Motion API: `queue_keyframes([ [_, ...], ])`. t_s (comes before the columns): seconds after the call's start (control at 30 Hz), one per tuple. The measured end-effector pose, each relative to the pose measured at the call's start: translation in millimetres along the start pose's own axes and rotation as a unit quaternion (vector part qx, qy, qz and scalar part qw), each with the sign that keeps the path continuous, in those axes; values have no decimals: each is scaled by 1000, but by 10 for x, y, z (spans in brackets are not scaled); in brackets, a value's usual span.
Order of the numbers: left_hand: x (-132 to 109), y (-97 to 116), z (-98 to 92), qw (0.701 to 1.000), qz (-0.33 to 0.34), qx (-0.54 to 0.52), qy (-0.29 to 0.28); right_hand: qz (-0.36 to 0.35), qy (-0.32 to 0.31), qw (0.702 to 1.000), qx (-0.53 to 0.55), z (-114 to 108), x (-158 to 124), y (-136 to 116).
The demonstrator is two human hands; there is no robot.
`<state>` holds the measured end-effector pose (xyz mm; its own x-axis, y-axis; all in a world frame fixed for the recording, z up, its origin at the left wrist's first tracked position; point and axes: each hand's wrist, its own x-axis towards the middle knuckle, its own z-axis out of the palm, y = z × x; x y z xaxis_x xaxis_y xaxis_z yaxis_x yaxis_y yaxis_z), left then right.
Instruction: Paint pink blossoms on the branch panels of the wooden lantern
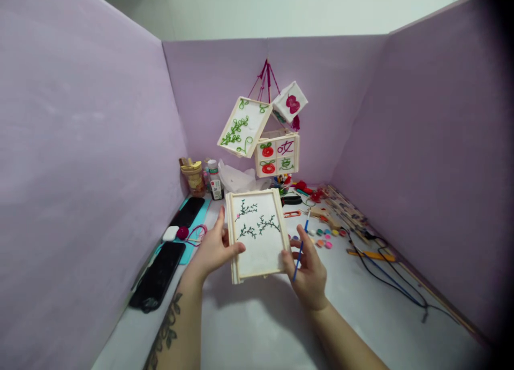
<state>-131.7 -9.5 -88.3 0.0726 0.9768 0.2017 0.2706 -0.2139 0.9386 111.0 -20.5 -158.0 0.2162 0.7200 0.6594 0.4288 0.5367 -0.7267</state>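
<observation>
I hold a wooden-framed white panel (257, 233) painted with green sprigs upright above the table. My left hand (214, 247) grips its left edge, thumb on the front. My right hand (307, 268) supports the right edge from behind, and its fingers also pinch a thin blue paintbrush (302, 245) that points up beside the frame. Both hands are closed on what they hold.
Three painted frame lanterns (263, 134) hang from red cords at the back. Small paint pots (326, 236) lie right of the panel, with black cables (393, 281) and wooden sticks (345, 204) along the right wall. Two dark phones (158, 276) and jars (195, 177) stand left. Purple walls enclose the table.
</observation>
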Motion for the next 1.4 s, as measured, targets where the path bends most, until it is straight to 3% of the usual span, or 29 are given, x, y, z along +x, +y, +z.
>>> queue_keyframes([
  [0.1, -21, 92, 2, 998, -36, -38, -46, 6, 3, 1000, 12, 5, 11, -49],
  [0.33, 18, 161, 22, 990, -36, -100, -96, -6, 18, 999, 40, 57, 20, -26],
  [0.53, 54, 87, 61, 997, 17, -39, -66, -11, 1, 1000, 27, 74, 97, 26],
  [0.7, 15, 98, 71, 994, -7, 97, -50, -8, -12, 1000, 14, 46, 127, 47],
  [0.8, 22, 103, 77, 994, -11, 103, -32, -5, -7, 1000, 21, 23, 143, 69],
  [0.87, 39, 93, 77, 996, -8, 79, -29, 11, 21, 999, 42, -40, 179, 48],
  [0.93, 56, 82, 72, 998, -10, 55, -30, 43, 92, 992, 75, -171, 257, -15],
  [1.03, 70, 85, 68, 998, -17, 39, -37, 81, 232, 962, 117, -485, 474, -134],
  [1.1, 76, 97, 66, 998, -20, 41, -35, 81, 264, 952, 134, -705, 674, -153],
  [1.23, 94, 126, 61, 998, -25, 54, -15, 79, 222, 966, 106, -948, 1034, 144],
  [1.4, 102, 167, 80, 997, -28, 68, -14, 175, 137, 973, 54, -903, 1097, 853],
])
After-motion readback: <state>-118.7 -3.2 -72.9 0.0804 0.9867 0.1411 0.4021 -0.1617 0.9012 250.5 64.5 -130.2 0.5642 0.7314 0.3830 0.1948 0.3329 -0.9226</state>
